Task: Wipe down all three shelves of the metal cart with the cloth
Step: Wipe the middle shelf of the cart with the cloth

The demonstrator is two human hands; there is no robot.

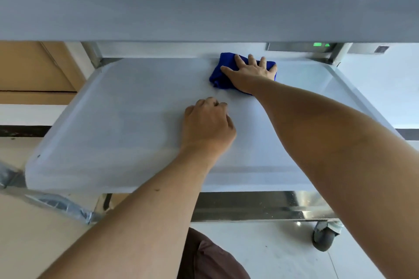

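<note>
Metal cart: seen from the near side, its uppermost visible shelf spanning the top of the view as a broad grey band; beneath it a lower shelf, pale and matte, with raised rounded edges, fills the middle of the view. Below that shelf, near right, a bright metal frame member and one grey caster wheel on a light floor. Cloth: blue, bunched, lying on the lower shelf at its far edge, right of centre. Right hand: laid palm-down on the cloth, fingers straight and spread, pressing it flat to the shelf; forearm reaches in from the near right. Left hand: resting on the same shelf nearer the middle, just near and left of the cloth and apart from it, fingers curled under into a loose fist, holding nothing. Surroundings: tan panels at far left behind the cart; a small green light at far right beyond the shelf; dark brown fabric at the near bottom edge.
</note>
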